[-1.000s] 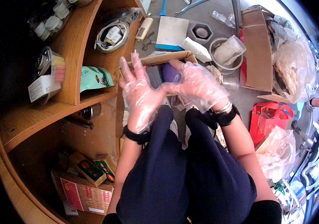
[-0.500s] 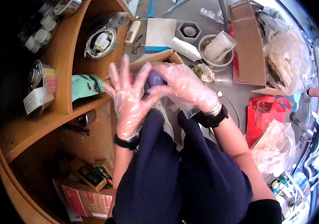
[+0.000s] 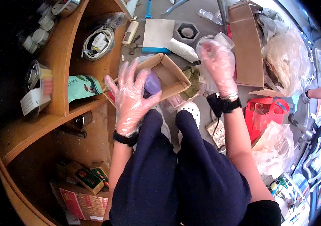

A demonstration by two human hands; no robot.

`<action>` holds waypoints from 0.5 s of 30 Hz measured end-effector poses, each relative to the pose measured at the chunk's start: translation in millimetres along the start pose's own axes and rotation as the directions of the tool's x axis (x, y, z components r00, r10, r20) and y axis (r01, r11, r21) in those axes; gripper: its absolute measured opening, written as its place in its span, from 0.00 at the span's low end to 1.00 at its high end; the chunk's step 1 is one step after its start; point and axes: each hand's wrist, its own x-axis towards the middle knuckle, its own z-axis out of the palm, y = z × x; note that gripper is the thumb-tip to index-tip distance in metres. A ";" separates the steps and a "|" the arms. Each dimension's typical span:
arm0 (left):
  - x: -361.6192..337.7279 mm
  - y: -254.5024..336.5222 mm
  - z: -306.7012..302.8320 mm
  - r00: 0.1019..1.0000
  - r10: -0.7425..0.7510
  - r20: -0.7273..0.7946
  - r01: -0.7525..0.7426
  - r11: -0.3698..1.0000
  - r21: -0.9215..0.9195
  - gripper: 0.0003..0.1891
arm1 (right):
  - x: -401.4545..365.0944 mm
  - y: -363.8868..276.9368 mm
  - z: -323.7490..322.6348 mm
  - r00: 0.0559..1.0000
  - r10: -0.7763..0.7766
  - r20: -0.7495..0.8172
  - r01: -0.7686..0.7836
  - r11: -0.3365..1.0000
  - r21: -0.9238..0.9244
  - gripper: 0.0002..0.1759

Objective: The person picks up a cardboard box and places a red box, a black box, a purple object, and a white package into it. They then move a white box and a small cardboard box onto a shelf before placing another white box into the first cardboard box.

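My left hand [image 3: 132,96], in a clear plastic glove, holds a rounded purple object [image 3: 152,83] between thumb and fingers. Just beyond it lies an open cardboard box [image 3: 175,87], its inside showing. My right hand [image 3: 218,62], also gloved, is over the metal bowl [image 3: 201,42] and the crumpled clear plastic there. Its fingers are bent together, and what they hold, if anything, is hard to make out. A crumpled green item [image 3: 192,81] sits between the box and my right hand.
A wooden shelf [image 3: 60,56] with a coiled white cable [image 3: 98,43] stands at the left. A large cardboard box [image 3: 247,47] of plastic bags is at the right, above a red bag [image 3: 260,118]. Another person's leg [image 3: 320,93] shows at the far right.
My right hand has moved away from the purple object, up and right to the bowl. My left hand keeps the purple object, and the small cardboard box is now more exposed.
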 end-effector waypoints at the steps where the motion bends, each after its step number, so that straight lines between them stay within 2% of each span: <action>1: -0.2 0.2 0.5 1.000 0.002 -0.005 -0.002 1.000 -0.004 0.31 | 2.1 9.9 7.0 0.992 -0.082 0.093 0.095 0.984 -0.148 0.19; 2: -1.4 -0.1 1.0 1.000 0.003 -0.007 -0.003 1.000 -0.008 0.31 | 1.3 13.2 18.2 0.992 -0.083 0.094 0.096 0.985 -0.147 0.19; 4: -2.7 -2.2 2.6 1.000 0.004 -0.010 -0.004 1.000 -0.016 0.32 | -3.2 14.7 46.4 0.965 -0.144 0.220 0.226 0.881 -0.416 0.22; 5: -3.0 -3.2 3.0 1.000 0.009 -0.015 -0.009 1.000 -0.025 0.33 | -3.2 15.4 59.1 0.964 -0.143 0.222 0.226 0.882 -0.412 0.22; 7: -2.5 -2.9 1.6 1.000 0.001 -0.004 -0.001 1.000 -0.016 0.33 | 1.1 19.2 83.0 0.913 0.034 0.408 0.219 0.802 -0.556 0.31; 8: -2.5 -2.4 1.2 1.000 -0.005 0.006 0.005 1.000 -0.010 0.33 | 4.3 23.7 92.9 0.903 0.015 0.430 0.264 0.768 -0.583 0.25; 9: -2.3 -2.1 1.6 1.000 -0.008 0.004 0.008 1.000 -0.009 0.33 | 6.3 29.1 101.0 0.902 0.012 0.432 0.268 0.768 -0.581 0.25; 11: -2.7 -2.3 2.3 1.000 -0.003 -0.005 0.003 1.000 -0.014 0.32 | 8.8 29.1 106.7 0.868 0.040 0.495 0.308 0.738 -0.600 0.18; 13: -2.7 -3.2 2.4 1.000 -0.002 -0.010 0.002 1.000 -0.020 0.32 | 13.5 24.5 98.2 0.894 0.028 0.448 0.281 0.743 -0.608 0.16; 15: -2.6 -3.5 3.0 1.000 -0.006 -0.018 0.006 1.000 -0.029 0.32 | 16.6 11.9 74.3 0.908 0.090 0.410 0.157 0.834 -0.530 0.19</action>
